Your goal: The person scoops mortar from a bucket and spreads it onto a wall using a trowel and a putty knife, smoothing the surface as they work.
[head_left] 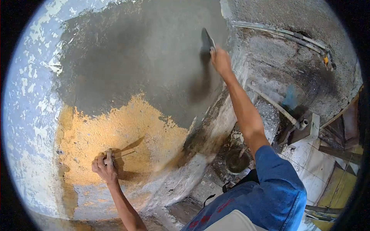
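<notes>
Where the bottom of the frame meets the viewer, a person's blue shirt (246, 196) with red lettering fills the lower right, its short sleeve (275, 163) ending above the right elbow. From the lower left of the frame, the left forearm reaches to a wall, where the left hand (105, 167) bends its fingers around a small thin tool (125, 154), seen nearly edge-on; its full shape cannot be made out. Farther up, right of top centre, the right hand (221, 61) closes in a fist on the handle of a trowel (209, 37), its narrow dark blade pointing to the upper left beside its shadow on the wall. Whether the whole edge touches cannot be told.

Smooth grey plaster (165, 57) spreads across the upper middle of the frame, ending in a ragged border above a rough orange patch (115, 131). Flaking blue-and-white paint (32, 96) runs down the left side. Beyond the right arm, a bucket (227, 166) stands right of centre, near stained masonry. White tiles (304, 154) lie at lower right, below a pale pipe (275, 104) slanting toward an open-ended fitting (304, 122). At upper right, thin conduits (285, 32) cross bare, blotched cement toward a small yellow piece (326, 61).
</notes>
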`<state>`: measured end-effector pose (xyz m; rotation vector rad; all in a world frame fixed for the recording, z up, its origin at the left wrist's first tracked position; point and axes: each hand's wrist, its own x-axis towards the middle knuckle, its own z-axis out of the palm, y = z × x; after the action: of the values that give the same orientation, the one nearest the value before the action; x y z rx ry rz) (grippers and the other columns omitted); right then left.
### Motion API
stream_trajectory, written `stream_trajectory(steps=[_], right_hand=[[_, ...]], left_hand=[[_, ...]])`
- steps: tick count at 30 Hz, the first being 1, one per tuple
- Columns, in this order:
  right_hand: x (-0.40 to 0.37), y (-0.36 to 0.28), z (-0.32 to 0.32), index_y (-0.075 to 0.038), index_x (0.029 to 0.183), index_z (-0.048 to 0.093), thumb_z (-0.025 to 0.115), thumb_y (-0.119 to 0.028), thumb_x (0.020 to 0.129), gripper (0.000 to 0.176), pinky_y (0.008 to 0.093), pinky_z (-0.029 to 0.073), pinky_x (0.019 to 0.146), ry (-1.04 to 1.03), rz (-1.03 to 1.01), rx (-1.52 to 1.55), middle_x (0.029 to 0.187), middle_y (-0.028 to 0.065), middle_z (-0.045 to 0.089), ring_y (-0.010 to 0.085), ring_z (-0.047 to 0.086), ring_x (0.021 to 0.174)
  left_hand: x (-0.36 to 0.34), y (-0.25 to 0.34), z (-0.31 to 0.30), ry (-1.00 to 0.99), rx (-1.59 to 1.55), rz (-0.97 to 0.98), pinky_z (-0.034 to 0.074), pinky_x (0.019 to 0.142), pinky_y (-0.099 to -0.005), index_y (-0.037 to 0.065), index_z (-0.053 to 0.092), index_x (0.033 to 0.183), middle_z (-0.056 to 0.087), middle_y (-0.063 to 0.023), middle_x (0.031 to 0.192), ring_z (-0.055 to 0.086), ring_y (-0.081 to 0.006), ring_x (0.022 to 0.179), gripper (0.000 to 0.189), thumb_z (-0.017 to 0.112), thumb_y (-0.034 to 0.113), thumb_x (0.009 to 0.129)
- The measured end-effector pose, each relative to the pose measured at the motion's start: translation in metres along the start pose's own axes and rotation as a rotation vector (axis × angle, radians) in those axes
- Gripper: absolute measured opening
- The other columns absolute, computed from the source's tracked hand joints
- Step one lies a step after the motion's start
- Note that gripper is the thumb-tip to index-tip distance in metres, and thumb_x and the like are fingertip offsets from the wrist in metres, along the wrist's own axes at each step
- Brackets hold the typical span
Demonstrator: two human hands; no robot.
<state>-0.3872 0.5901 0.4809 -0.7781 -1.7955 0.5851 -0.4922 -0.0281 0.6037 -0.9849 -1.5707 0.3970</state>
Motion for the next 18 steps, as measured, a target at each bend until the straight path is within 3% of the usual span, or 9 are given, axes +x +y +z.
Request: stream_trajectory(steps=[2,4,5,7,9,12,14,16,18], right_hand=[[0.011,-0.019,0.011,-0.006,0.112,0.064,0.058,-0.024,0.098,0.024,0.0557,0.054,0.067,-0.012,-0.027,0.066,0.084,0.0234,0.069,0.0466,0.067,0.076],[-0.039,-0.070,0.014,-0.004,0.120,0.063,0.056,-0.027,0.099,0.031,0.0511,0.054,0.066,-0.030,-0.029,0.067,0.088,0.0236,0.070,0.0441,0.068,0.075],[-0.075,-0.080,0.030,-0.006,0.121,0.063,0.056,-0.027,0.099,0.032,0.0494,0.054,0.061,0.109,-0.206,0.076,0.087,0.0216,0.071,0.0424,0.068,0.070],[-0.154,-0.099,0.036,-0.003,0.114,0.065,0.062,-0.017,0.092,0.026,0.0395,0.054,0.051,-0.217,-0.366,-0.128,0.091,0.0166,0.072,0.0289,0.068,0.063],[-0.184,-0.143,-0.028,-0.004,0.109,0.066,0.064,-0.014,0.091,0.021,0.0368,0.053,0.048,0.006,-0.523,0.303,0.089,0.0151,0.071,0.0245,0.068,0.062],[-0.155,-0.104,-0.026,-0.008,0.115,0.066,0.065,-0.014,0.091,0.024,0.0423,0.054,0.054,0.126,-0.499,0.298,0.088,0.0161,0.071,0.0312,0.069,0.067],[-0.083,-0.081,-0.043,-0.013,0.128,0.064,0.063,-0.017,0.094,0.035,0.0476,0.055,0.062,-0.071,-0.239,0.018,0.095,0.0169,0.072,0.0384,0.068,0.071],[-0.015,-0.083,-0.049,-0.013,0.132,0.062,0.059,-0.019,0.097,0.036,0.0510,0.055,0.068,0.019,-0.073,0.089,0.098,0.0175,0.071,0.0429,0.066,0.072],[-0.008,-0.086,-0.010,-0.013,0.131,0.062,0.058,-0.019,0.097,0.035,0.0505,0.055,0.067,0.059,-0.122,0.029,0.099,0.0175,0.071,0.0409,0.066,0.072]], left_hand=[[0.002,0.001,0.001,-0.014,0.009,0.006,0.041,0.096,-0.0463,0.024,0.067,0.123,0.052,-0.0069,0.118,0.051,-0.0294,0.109,0.032,0.074,0.025,0.092],[0.007,0.003,0.001,0.008,-0.040,-0.003,0.042,0.095,-0.0462,0.024,0.067,0.122,0.053,-0.0068,0.117,0.052,-0.0289,0.107,0.032,0.074,0.023,0.091],[0.007,0.004,0.001,0.001,-0.041,-0.012,0.042,0.095,-0.0462,0.024,0.067,0.122,0.053,-0.0068,0.117,0.052,-0.0289,0.107,0.032,0.074,0.023,0.091],[0.007,0.002,0.001,0.016,-0.065,0.004,0.043,0.094,-0.0461,0.024,0.068,0.120,0.054,-0.0066,0.115,0.053,-0.0286,0.104,0.034,0.076,0.019,0.087],[0.008,0.006,-0.007,0.010,-0.045,0.006,0.044,0.092,-0.0461,0.024,0.067,0.121,0.054,-0.0063,0.114,0.054,-0.0281,0.102,0.035,0.074,0.017,0.087],[0.011,-0.001,0.001,0.070,-0.001,0.031,0.044,0.091,-0.0460,0.023,0.065,0.126,0.053,-0.0053,0.113,0.055,-0.0270,0.101,0.036,0.067,0.015,0.090],[0.010,0.000,-0.002,0.042,-0.046,0.036,0.044,0.091,-0.0458,0.023,0.064,0.128,0.053,-0.0044,0.112,0.055,-0.0264,0.100,0.036,0.063,0.016,0.092],[0.009,0.000,-0.007,-0.001,-0.045,0.022,0.043,0.094,-0.0456,0.025,0.064,0.128,0.053,-0.0046,0.113,0.054,-0.0267,0.103,0.036,0.064,0.018,0.092],[0.005,0.000,0.001,0.088,0.011,0.049,0.042,0.098,-0.0466,0.025,0.064,0.128,0.054,-0.0057,0.115,0.051,-0.0272,0.110,0.035,0.063,0.017,0.093]])
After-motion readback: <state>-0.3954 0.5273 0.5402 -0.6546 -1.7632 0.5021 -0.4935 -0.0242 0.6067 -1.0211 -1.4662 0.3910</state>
